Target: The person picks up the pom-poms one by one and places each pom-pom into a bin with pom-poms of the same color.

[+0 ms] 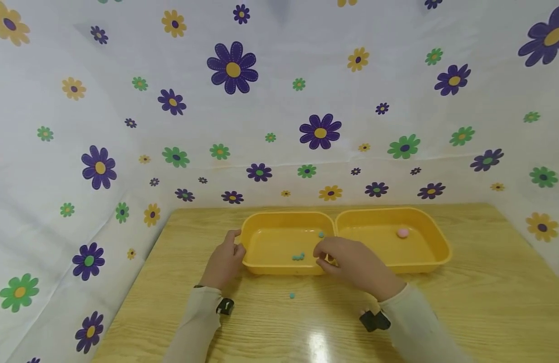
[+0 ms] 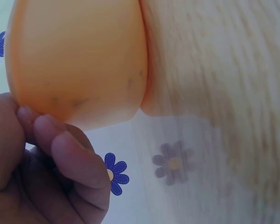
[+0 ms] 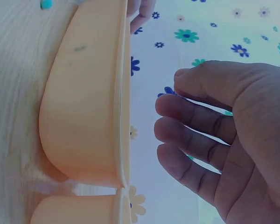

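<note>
My left hand [image 1: 225,259] grips the left rim of a yellow tray [image 1: 279,269]; in the left wrist view its curled fingers [image 2: 77,156] lie at the tray's edge. Over that tray's right front corner hovers my right hand [image 1: 352,262]. In the right wrist view its fingers [image 3: 170,129] are loosely bent, and nothing shows between them and the thumb. Inside the left tray several small blue-green balls [image 1: 298,257] lie near the front wall, and a single blue-green ball [image 1: 321,234] sits towards the right. Another small ball [image 1: 292,295] is on the table in front.
A second yellow tray [image 1: 424,267] stands against the first on the right, with a pink ball [image 1: 402,233] inside. Both stand on a wood-grain table [image 1: 488,292]. A white flower-patterned cloth [image 1: 279,111] hangs behind and along the sides.
</note>
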Motion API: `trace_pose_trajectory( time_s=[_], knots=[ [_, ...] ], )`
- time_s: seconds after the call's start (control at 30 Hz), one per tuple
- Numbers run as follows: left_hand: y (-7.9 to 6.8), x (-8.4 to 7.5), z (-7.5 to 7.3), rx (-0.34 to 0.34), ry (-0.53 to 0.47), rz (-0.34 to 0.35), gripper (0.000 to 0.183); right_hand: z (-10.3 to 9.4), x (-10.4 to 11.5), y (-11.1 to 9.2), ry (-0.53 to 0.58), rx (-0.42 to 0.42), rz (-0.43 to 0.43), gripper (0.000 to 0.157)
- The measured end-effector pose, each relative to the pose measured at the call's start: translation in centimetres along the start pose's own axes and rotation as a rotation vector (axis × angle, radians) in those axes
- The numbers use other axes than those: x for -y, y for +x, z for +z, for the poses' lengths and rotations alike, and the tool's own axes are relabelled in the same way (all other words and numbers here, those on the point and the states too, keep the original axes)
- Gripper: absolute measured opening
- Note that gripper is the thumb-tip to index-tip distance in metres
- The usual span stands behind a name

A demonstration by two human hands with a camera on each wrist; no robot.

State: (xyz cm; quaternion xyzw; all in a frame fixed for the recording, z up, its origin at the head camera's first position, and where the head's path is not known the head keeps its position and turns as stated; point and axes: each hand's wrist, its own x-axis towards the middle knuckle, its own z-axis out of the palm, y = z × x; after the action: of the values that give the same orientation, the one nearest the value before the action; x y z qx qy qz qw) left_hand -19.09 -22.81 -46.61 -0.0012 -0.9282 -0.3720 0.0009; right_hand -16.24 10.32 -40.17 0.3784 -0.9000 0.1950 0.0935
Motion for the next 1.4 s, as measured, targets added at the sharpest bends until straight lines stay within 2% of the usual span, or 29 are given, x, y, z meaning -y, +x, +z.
trace_pose_trajectory(
  time_s=[0.23, 0.5, 0.63, 0.8, 1.03, 1.13, 1.27, 1.4],
  knots=[
    [0.1, 0.2, 0.1, 0.002, 0.006, -0.001, 0.048, 0.2, 1.2, -0.9, 0.014, -0.030, -0.006, 0.005],
    [0.1, 0.2, 0.0, -0.002, 0.004, 0.002, 0.047, 0.5, 2.0, -0.9, -0.028, -0.038, -0.064, 0.008],
    [0.1, 0.1, -0.1, -0.006, 0.000, 0.001, 0.047, 0.8, 2.5, -0.9, -0.045, -0.068, -0.096, 0.011],
    [0.0, -0.1, 0.0, -0.004, 0.002, -0.009, 0.047, 2.0, 3.3, -0.8, -0.073, -0.078, -0.155, 0.012],
    [0.1, -0.3, 0.1, -0.002, 0.008, -0.006, 0.047, 3.8, 4.4, -0.7, -0.149, 0.025, -0.200, 0.025],
    [0.3, -0.3, 0.1, 0.004, 0.011, -0.005, 0.048, 4.6, 4.7, -0.9, -0.180, 0.098, -0.195, 0.029],
    [0.2, -0.3, 0.0, 0.004, 0.023, -0.010, 0.048, 5.5, 5.1, -1.3, -0.164, 0.200, -0.178, 0.034],
    [0.0, -0.3, 0.0, -0.003, 0.024, 0.001, 0.048, 6.2, 5.4, -1.5, -0.163, 0.252, -0.188, 0.035]
  ],
)
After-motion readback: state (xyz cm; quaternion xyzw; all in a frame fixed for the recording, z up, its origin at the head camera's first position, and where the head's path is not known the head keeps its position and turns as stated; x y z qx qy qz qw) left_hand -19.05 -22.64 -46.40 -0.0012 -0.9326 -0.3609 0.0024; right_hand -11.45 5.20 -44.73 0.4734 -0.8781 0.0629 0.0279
